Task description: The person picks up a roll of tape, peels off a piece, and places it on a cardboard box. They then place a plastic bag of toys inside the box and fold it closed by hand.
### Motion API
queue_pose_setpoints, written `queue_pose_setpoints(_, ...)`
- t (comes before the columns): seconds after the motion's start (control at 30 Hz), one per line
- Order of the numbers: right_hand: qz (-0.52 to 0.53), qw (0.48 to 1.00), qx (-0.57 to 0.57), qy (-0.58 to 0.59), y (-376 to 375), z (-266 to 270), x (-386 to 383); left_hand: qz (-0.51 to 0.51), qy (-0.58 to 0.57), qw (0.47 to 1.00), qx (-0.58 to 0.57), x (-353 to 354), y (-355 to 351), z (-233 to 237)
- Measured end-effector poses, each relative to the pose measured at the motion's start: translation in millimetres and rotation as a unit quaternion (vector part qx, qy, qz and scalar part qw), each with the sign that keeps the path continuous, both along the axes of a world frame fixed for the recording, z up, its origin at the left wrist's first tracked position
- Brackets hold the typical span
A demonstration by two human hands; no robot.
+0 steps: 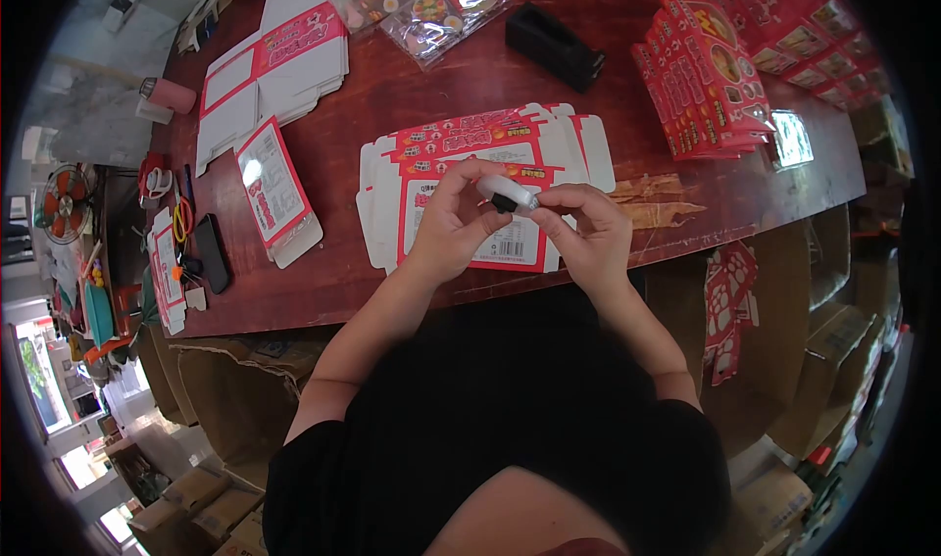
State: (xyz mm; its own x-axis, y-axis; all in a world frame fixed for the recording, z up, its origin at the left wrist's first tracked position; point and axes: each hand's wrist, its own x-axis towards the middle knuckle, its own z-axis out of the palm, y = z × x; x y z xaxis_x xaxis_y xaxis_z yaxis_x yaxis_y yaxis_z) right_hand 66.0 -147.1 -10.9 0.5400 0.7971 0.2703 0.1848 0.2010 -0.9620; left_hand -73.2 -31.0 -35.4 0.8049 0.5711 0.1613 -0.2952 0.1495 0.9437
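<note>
A small white, rounded object with a black part point(507, 193) is held between my two hands, over the table. My left hand point(453, 225) grips its left side, with thumb and fingers around it. On the right end, the fingertips of my right hand point(594, 235) pinch a small pale tip. I cannot make out what kind of object it is. Directly beneath lies a stack of flattened red-and-white printed cartons point(421, 169), with flaps spread out. Both hands partly cover the top carton.
A black tape dispenser point(554, 48) stands at the back. Stacked red packages point(701, 76) fill the right side. More flat cartons point(284, 56), a folded box point(274, 193), a black phone-like item point(211, 252) and a pink bottle point(167, 95) are left. Clear packs point(441, 12) lie behind.
</note>
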Motion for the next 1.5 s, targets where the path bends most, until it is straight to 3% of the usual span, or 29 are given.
queue_pose_setpoints(0.23,0.026,0.999,-0.024,0.030,-2.4,-0.6,4.4,0.023,0.040,0.999,0.000,-1.9,-3.7,19.6)
queue_pose_setpoints(0.63,0.074,0.973,-0.036,0.216,-3.3,-0.2,4.5,0.019,0.050,0.999,0.005,-2.5,-4.3,19.5)
queue_pose_setpoints(0.87,0.059,0.993,-0.021,0.100,-2.9,1.9,2.3,-0.033,0.006,0.999,-0.022,-2.3,-5.3,25.9)
queue_pose_setpoints(1.03,0.032,0.999,-0.011,0.000,-2.3,0.4,1.1,-0.008,0.013,1.000,0.016,-0.7,-3.0,20.2)
queue_pose_setpoints(1.5,0.015,0.997,0.023,-0.077,-0.7,1.8,3.3,0.002,0.010,1.000,0.024,-0.7,-3.6,22.8)
